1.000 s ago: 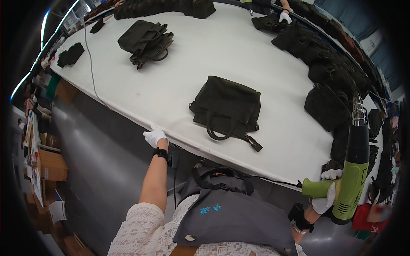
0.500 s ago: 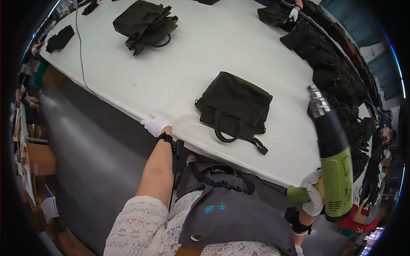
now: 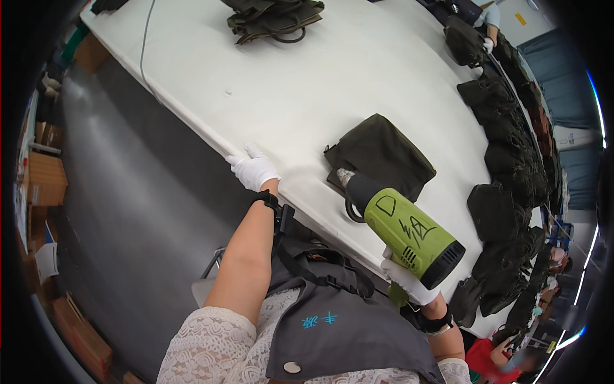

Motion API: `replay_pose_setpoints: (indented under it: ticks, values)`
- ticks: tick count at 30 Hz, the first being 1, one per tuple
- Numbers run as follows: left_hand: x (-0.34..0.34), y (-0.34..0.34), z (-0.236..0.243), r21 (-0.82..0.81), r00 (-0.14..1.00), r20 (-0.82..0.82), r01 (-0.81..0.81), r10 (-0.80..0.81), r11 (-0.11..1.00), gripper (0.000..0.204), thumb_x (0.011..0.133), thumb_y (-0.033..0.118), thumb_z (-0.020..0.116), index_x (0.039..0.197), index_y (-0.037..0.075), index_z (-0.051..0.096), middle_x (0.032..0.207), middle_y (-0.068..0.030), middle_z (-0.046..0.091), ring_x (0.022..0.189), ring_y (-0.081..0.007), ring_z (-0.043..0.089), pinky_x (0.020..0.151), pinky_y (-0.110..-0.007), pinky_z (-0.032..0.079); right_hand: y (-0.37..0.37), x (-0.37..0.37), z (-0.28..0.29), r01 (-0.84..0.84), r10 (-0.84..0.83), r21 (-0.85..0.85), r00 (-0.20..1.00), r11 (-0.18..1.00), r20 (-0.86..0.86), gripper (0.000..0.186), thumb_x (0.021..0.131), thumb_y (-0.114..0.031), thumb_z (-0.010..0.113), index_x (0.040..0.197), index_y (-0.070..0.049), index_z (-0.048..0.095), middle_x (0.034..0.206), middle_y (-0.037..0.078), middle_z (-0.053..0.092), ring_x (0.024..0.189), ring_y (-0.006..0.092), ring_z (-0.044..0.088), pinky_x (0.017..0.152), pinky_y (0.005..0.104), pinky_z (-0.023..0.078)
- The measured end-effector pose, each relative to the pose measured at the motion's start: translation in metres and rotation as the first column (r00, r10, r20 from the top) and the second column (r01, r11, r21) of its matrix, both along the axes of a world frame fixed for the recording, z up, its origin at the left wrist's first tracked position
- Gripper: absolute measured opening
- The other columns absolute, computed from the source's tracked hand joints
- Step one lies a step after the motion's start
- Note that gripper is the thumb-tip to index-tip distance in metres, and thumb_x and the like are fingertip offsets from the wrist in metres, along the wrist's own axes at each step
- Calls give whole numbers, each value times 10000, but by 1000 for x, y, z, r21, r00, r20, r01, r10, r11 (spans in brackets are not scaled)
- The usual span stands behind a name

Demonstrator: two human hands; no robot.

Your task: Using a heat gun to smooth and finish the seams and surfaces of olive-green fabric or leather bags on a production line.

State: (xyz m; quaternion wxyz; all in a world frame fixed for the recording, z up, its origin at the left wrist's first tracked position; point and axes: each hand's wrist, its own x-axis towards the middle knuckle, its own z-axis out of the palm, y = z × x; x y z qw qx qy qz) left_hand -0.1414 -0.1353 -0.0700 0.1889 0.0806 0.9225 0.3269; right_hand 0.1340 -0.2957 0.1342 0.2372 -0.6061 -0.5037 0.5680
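Note:
My left hand (image 3: pixel 253 169), in a white glove, rests on the near edge of the white table (image 3: pixel 307 89), fingers closed over the rim. My right hand (image 3: pixel 409 281), also gloved, grips the handle of a green and black heat gun (image 3: pixel 403 227). The gun's metal nozzle points at the near edge of a dark olive bag (image 3: pixel 384 153) lying flat on the table, right beside its handles.
Another dark bag (image 3: pixel 275 16) lies at the far side of the table. A row of several dark bags (image 3: pixel 511 166) runs along the right edge. A cable (image 3: pixel 146 45) crosses the left part. Cardboard boxes (image 3: pixel 45 179) stand on the floor at left. Other people sit at lower right.
My right hand has swung the heat gun from upright at the right side down and leftward, so its nozzle now points at the olive bag. My left hand stays on the table edge.

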Motion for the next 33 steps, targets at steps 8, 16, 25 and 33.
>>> replay_pose_setpoints:
  ticks: [8,16,25,33]
  values:
    - [-3,3,-6,-5,1000,-15,11,-11,1000,658,930,442,463,1361,-25,295,1222,-240,499,1057,-366,574,852,-449,513,24,-16,5,-1,8,-102,998,995,63,197,784,-6,668,962,-22,587,771,14,588,632,84,552,557,220,461]
    - [-6,4,-9,40,1000,-10,1,0,999,658,919,430,484,1351,-32,301,1207,-253,502,1078,-365,557,856,-450,506,33,-30,15,4,-6,-169,1000,986,-8,166,765,34,625,910,-24,570,721,14,558,594,93,537,524,230,449]
    - [-3,3,-7,14,1000,-16,6,-5,1000,662,918,435,479,1356,-25,295,1218,-245,497,1086,-367,556,864,-451,507,31,-34,12,62,-65,-178,998,982,-8,176,770,20,643,923,-26,570,763,20,568,593,101,543,530,233,454]
    - [-4,2,-1,28,998,53,20,-22,999,703,922,462,470,1371,-51,298,1262,-274,473,1117,-385,538,891,-448,488,5,-14,23,216,-219,-180,976,960,4,209,751,28,666,936,-24,583,790,30,587,613,108,577,549,235,485]
